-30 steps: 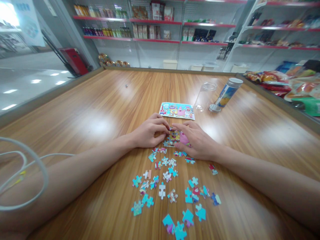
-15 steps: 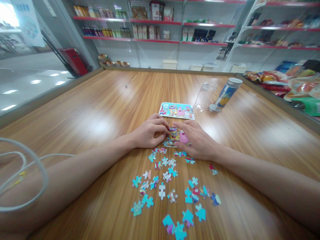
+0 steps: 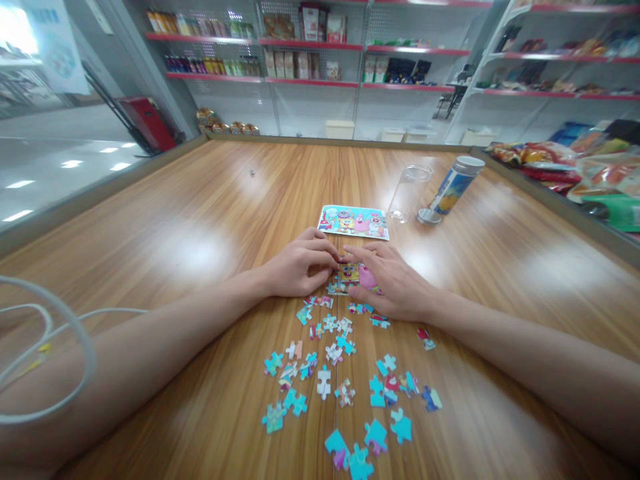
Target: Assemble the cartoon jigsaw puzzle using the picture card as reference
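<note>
A partly joined jigsaw puzzle (image 3: pixel 349 273) lies flat on the table between my hands, showing a yellow and a pink cartoon figure. My left hand (image 3: pixel 306 262) is at its left edge, fingers bent and thumb close to the index finger, gripping that edge; the fingertips hide part of it. From the right, my right hand (image 3: pixel 393 277) rests over the puzzle with fingers stretched and thumb apart, covering its right side. Just beyond is a picture card (image 3: pixel 353 222) with similar cartoon figures. Several loose puzzle pieces (image 3: pixel 324 382) are scattered on the near side.
A clear plastic cup (image 3: pixel 410 193) and a blue canister (image 3: pixel 457 185) stand past my right hand, a round metal lid (image 3: pixel 429 216) beside them. White cable (image 3: pixel 93 353) loops over my left forearm. Snack packets (image 3: pixel 550 163) line the table's right side; stocked shelves (image 3: pixel 310 45) stand behind.
My right hand's fingers have shifted very slightly over the puzzle. My left hand stays at the left edge, and the loose pieces have not moved.
</note>
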{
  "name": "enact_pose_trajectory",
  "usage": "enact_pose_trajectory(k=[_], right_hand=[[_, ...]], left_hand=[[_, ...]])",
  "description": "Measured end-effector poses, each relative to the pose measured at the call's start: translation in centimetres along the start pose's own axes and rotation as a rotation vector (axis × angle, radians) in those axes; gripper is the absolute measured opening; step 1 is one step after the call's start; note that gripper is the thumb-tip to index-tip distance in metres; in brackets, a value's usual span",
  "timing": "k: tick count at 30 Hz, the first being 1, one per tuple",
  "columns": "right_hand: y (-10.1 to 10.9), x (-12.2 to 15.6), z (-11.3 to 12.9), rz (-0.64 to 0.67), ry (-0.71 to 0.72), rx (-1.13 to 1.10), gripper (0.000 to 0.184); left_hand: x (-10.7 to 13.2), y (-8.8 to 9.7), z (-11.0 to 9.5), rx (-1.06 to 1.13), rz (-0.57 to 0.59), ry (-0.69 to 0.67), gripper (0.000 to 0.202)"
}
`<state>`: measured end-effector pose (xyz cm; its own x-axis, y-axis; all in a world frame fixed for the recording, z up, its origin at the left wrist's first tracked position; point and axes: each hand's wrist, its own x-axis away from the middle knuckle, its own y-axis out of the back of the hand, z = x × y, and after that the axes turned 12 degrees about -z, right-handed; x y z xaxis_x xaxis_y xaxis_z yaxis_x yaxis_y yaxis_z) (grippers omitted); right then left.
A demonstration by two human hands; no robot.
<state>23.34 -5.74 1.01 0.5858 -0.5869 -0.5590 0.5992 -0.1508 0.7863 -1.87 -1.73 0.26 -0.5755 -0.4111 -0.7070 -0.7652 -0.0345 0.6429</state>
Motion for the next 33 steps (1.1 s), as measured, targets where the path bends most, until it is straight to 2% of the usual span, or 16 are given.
enact_pose_trajectory(k=[4,9,17,25,33], right_hand=[[0.04,-0.01,0.03,-0.019,0.010,-0.010,0.061],[0.06,-0.05,0.08,0.017,0.005,-0.007,0.059],[0.12,0.03,-0.23,-0.117,-0.068,0.072,0.050],[0.00,0.09,-0.36,-0.041,-0.136,0.097,0.057],[0.01,0.15,-0.42,-0.016,-0.134,0.102,0.058]], left_hand=[[0.03,0.05,0.05,0.000,0.013,0.000,0.022],[-0.08,0.03,-0.05,0.004,-0.002,-0.019,0.021],[0.22,0.02,0.19,-0.106,-0.011,0.081,0.022],[0.11,0.02,0.03,-0.183,0.089,0.149,0.040],[0.18,-0.06,0.12,-0.179,0.100,0.144,0.041]])
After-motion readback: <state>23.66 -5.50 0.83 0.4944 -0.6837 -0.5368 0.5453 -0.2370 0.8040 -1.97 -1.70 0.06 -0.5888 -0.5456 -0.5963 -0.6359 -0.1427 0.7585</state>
